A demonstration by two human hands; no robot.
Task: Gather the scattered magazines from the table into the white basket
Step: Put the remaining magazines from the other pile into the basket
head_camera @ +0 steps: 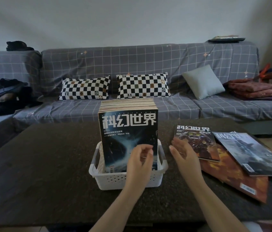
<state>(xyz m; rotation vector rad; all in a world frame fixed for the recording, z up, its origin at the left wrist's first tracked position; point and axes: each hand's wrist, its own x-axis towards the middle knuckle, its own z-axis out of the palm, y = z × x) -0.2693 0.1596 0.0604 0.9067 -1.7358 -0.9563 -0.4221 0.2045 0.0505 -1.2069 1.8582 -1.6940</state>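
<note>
We see the white basket (108, 180) on the dark table (40, 164), packed with upright magazines (128, 129). Our left hand (140, 162) hovers before the front cover, fingers loosely curled, grasping nothing. Our right hand (183, 153) is released, fingers straight, at the edge of the robot-cover magazine (198, 143), which lies beside a grey magazine (248, 153) atop an orange magazine (235, 178).

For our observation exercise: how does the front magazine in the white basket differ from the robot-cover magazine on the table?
The front magazine stands upright in the white basket; the robot-cover magazine lies flat on the table. The first shows a blue-white swirl, the second a dark robot. Both carry the same large white title.
</note>
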